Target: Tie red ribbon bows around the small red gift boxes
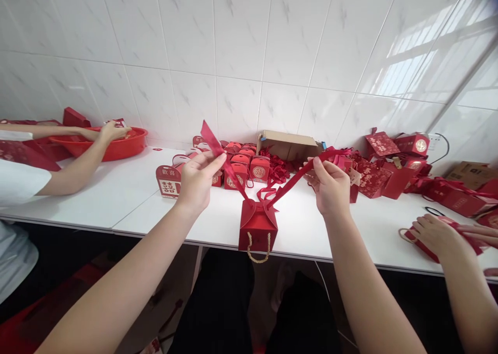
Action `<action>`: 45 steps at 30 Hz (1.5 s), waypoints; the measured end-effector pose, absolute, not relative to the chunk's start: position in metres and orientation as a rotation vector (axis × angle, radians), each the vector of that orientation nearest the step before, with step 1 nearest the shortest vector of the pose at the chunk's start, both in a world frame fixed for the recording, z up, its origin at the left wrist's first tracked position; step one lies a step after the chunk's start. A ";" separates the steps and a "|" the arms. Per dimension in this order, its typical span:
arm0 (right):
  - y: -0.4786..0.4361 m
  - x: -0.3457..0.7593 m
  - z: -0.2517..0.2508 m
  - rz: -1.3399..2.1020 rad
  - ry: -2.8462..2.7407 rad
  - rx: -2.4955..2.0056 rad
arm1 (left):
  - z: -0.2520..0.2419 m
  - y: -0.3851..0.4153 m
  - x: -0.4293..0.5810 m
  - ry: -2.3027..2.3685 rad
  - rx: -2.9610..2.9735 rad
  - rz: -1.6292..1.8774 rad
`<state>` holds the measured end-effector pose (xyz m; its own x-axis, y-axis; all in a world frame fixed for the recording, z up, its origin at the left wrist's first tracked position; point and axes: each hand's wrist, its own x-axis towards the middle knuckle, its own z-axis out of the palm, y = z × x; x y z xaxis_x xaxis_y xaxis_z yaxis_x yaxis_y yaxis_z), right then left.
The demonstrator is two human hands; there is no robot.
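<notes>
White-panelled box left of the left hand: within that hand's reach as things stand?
Likely yes: the white-panelled box stands nearby with nothing visible between it and the left hand. That hand pinches the ribbon, so probably it must let go first.

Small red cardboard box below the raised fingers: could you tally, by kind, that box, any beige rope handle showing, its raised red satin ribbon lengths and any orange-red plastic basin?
Small red cardboard box: 1
Beige rope handle: 1
Raised red satin ribbon lengths: 2
Orange-red plastic basin: 1
Total: 5
</notes>
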<state>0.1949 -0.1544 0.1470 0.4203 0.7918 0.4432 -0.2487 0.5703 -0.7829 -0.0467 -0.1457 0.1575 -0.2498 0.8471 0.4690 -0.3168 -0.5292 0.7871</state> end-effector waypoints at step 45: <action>-0.142 0.153 0.207 0.874 -1.340 -0.790 | 0.206 -0.144 -0.010 0.561 1.591 1.308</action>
<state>0.1533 -0.1424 0.2066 0.0253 0.8819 0.4708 -0.0755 0.4712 -0.8788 -0.0097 -0.1440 0.2062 0.3182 0.8184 0.4785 -0.2179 -0.4281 0.8771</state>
